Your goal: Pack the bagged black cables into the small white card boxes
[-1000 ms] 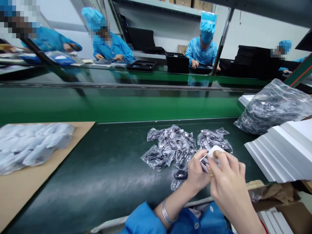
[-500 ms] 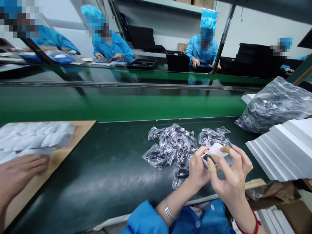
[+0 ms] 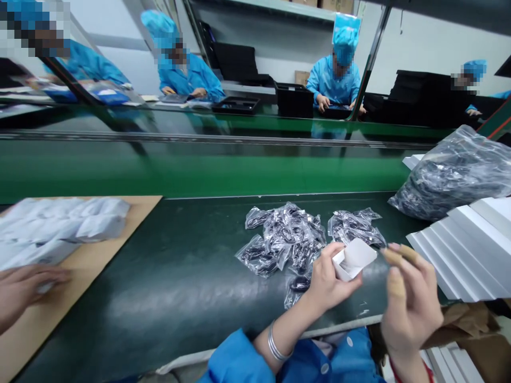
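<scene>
Head view: box (image 3: pixel 348 267) contents unclear; left hand (image 3: pixel 328 281) closed around box, lid (image 3: pixel 362 252) raised, above bench (image 3: pixel 171 266); right hand (image 3: pixel 411 298) blurred, half open beside it, thumb apart from bent fingers; cannot tell whether it grips anything.

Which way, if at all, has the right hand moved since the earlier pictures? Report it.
Yes: the right hand has moved rightward, off the small white box, nearer the white stack.
</scene>
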### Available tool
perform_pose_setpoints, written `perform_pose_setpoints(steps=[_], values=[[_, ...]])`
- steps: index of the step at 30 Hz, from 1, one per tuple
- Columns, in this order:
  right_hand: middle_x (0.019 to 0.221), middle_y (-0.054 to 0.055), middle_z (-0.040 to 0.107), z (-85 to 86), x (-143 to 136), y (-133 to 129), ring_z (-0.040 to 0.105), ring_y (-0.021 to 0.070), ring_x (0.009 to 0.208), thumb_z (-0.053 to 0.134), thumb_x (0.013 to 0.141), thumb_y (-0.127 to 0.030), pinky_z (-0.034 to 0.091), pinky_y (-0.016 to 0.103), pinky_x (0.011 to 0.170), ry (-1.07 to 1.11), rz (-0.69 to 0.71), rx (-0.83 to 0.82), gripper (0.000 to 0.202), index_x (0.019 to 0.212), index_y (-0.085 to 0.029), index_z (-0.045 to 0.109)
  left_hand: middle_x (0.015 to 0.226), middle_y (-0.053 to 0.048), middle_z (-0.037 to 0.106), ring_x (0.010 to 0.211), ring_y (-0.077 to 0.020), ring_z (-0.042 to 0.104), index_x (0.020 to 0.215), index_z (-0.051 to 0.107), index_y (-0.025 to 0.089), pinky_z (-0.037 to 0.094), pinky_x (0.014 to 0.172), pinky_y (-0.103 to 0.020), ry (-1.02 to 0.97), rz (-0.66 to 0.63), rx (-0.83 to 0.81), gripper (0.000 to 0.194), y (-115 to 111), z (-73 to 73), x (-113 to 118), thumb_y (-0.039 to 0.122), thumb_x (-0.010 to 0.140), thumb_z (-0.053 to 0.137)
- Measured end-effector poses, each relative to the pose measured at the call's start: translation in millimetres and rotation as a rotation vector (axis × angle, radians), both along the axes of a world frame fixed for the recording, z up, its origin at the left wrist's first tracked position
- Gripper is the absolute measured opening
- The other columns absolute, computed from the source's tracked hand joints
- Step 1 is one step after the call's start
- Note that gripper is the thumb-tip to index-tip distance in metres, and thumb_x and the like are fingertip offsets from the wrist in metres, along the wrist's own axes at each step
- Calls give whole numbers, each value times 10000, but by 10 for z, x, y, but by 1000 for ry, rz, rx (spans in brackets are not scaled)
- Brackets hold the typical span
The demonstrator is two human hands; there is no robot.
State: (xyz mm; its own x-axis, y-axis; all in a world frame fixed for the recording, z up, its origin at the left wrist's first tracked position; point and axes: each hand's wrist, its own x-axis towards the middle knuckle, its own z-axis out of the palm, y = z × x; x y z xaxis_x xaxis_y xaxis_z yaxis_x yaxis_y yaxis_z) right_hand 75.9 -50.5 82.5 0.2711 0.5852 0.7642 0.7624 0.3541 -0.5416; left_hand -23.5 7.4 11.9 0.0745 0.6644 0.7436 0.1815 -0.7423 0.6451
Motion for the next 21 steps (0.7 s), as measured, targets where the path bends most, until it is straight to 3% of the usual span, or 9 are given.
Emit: perform_pose_setpoints(steps=[3,5,7,10,16,21], values=[[1100,88,689,87,142,-42,671,207,988,487,975,-290,575,297,802,179,160,-334,288,1105,-203,729,1073,-89,642,850,-194,705,1281,355,198,594,711,-293,-5,-46,-5,582,7,-5,14,314,811,678],[1038,79,705,127,150,-65,688,196,918,555,946,-318,586,263,760,174,284,-429,243,1011,-208,761,1071,-83,641,836,-187,701,1287,343,209,592,711,-294,-9,-85,-29,570,5,-1,8,334,833,665],[1067,62,690,146,99,-90,680,176,933,640,894,-280,581,238,776,115,315,-401,181,1028,-244,757,1050,-76,643,812,-180,697,1293,326,215,589,704,-294,-14,-121,-67,562,2,7,-9,370,859,647],[1099,47,662,145,-2,-115,658,134,951,661,874,-206,568,199,781,51,297,-334,262,1118,-281,720,1035,-81,647,825,-196,702,1307,304,211,595,715,-316,-5,-153,-112,594,0,20,-31,405,864,650],[986,59,656,100,-49,-111,660,121,853,616,882,-131,564,197,733,-56,200,-224,191,1019,-203,726,1084,-102,645,852,-211,707,1297,308,211,599,734,-335,11,-103,-93,600,-30,-8,-19,386,843,661],[1082,78,638,58,-39,-128,648,154,967,590,884,-99,571,254,781,-135,210,-202,249,1081,-207,698,1047,-93,657,852,-215,705,1303,301,206,593,753,-347,43,-106,-122,585,-54,-57,-19,289,829,631]])
